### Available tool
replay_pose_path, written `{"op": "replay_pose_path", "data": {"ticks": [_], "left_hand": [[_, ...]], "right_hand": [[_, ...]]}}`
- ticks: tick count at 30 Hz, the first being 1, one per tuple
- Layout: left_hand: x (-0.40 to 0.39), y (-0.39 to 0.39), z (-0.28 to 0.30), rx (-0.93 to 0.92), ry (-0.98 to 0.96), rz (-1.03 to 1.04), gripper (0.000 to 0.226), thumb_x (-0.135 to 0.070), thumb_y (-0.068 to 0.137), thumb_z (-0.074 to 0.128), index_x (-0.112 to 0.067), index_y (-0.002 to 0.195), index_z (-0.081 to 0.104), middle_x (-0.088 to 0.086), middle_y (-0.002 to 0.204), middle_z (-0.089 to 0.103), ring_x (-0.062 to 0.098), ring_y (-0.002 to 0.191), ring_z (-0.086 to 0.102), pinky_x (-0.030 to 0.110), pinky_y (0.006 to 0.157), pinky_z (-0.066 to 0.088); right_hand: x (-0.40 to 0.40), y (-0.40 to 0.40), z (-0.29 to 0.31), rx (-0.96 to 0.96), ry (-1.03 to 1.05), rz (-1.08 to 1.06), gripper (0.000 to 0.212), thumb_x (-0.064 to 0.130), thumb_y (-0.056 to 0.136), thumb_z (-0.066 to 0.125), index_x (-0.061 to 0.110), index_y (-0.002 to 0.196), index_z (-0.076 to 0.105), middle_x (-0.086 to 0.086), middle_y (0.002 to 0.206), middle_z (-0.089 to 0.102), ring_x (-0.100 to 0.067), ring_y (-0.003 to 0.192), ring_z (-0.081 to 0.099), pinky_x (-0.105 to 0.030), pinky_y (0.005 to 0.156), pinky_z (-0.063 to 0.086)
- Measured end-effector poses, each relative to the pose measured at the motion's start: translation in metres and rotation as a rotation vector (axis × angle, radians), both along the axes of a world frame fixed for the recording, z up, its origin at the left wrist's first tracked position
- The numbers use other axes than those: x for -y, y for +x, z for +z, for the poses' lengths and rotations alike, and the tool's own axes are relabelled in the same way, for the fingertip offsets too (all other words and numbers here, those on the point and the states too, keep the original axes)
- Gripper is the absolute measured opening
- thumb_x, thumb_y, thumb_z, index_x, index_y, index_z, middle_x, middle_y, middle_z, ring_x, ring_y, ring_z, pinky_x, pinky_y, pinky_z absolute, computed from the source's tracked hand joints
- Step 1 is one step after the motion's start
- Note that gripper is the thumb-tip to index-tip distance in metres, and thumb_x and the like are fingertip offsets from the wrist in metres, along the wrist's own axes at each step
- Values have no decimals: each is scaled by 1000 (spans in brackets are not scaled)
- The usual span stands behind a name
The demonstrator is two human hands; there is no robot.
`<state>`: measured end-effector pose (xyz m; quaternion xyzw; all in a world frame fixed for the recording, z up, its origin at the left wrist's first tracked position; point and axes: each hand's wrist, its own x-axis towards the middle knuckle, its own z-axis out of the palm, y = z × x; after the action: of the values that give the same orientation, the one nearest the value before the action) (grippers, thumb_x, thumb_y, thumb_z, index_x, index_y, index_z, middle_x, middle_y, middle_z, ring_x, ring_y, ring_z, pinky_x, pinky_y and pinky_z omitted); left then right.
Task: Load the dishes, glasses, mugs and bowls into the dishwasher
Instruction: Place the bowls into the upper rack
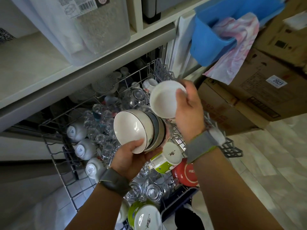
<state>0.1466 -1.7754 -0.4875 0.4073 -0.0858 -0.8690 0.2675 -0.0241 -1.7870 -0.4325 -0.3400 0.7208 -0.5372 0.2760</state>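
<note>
Your left hand (132, 156) cups a stack of bowls (141, 130) from below, thumb hooked over the front rim. Your right hand (187, 105), just above it, pinches a single white bowl (164, 100) by its edge.

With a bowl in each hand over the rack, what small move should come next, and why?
Probably lower the white bowl held by the right hand into the upper rack, rim down. The left hand holds a stack of bowls, so it cannot place anything. The glasses fill the rack's middle, so a free slot looks likeliest near its right side.
</note>
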Motion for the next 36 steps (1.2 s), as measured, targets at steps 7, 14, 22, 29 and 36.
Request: {"op": "replay_pose_path", "data": {"ticks": [7,14,22,29,36], "left_hand": [[5,0,-4,-28,25,11,56,0,83,41,-3,139,39,30,132,54,49,120,52,62,99,41],[4,-2,-2,-31,28,-14,52,-3,84,36,-7,135,43,30,128,57,48,116,56,61,99,40],[8,2,-11,-69,-50,-83,101,-6,54,79,-14,145,34,30,137,48,51,124,47,64,101,36],[4,3,-12,-42,-39,-34,107,-9,45,85,-11,141,38,30,134,52,52,122,50,65,100,37],[3,4,-16,-33,-35,-38,102,-8,48,84,-9,140,38,30,133,53,51,120,51,64,98,41]], "right_hand": [[-43,-43,-49,-33,439,-81,49,21,78,57,25,127,58,-10,120,53,-27,103,55,-45,89,53],[-62,-51,-97,-538,762,215,49,0,91,50,12,138,43,-7,123,39,-26,94,53,-24,79,47],[-39,-49,-123,-859,984,480,33,12,96,44,11,129,48,-13,131,43,-36,109,55,-42,83,54],[-37,-47,-144,-626,1053,457,61,27,85,66,20,139,38,-11,135,37,-32,119,51,-41,97,48],[-44,-51,-149,-719,990,366,40,10,91,53,13,130,44,-14,126,50,-33,113,53,-39,89,48]]}}
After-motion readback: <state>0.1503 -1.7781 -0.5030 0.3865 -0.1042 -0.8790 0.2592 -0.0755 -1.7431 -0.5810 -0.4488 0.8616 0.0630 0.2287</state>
